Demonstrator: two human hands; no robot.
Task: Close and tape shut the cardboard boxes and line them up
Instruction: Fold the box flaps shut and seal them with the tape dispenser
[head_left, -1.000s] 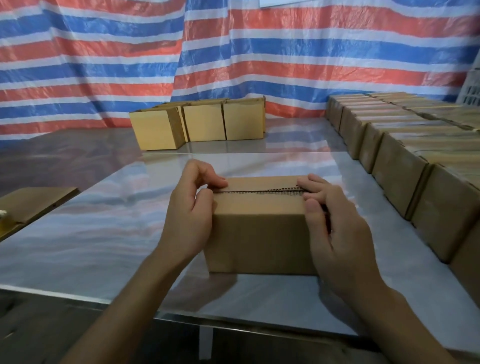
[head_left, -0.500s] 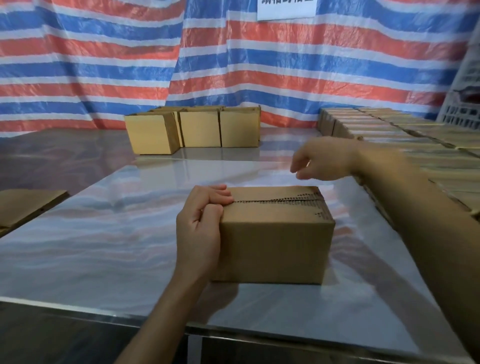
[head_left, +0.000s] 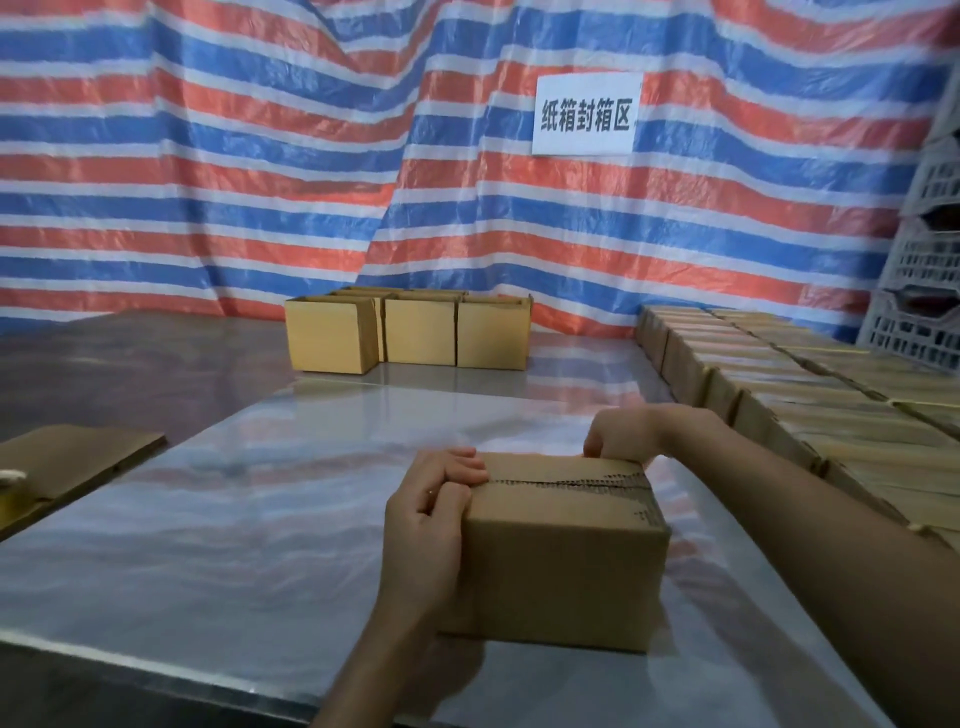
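Note:
A brown cardboard box (head_left: 561, 566) stands on the shiny table (head_left: 249, 530) in front of me, its top flaps closed along a jagged middle seam. My left hand (head_left: 434, 506) grips the box's left end, thumb on the side and fingers curled over the top edge. My right hand (head_left: 631, 434) reaches across to the far top edge at the right corner, fingers curled down behind it. No tape roll is in view.
Three boxes (head_left: 410, 332) stand in a row at the table's far end. A long line of boxes (head_left: 810, 410) runs along the right side. Flat cardboard (head_left: 67, 462) lies at the left. White crates (head_left: 930, 291) stack at the far right.
My right hand left the box's right end, swung up and out, then came down on the far top edge. My head tilted up, showing more of the striped tarp and sign.

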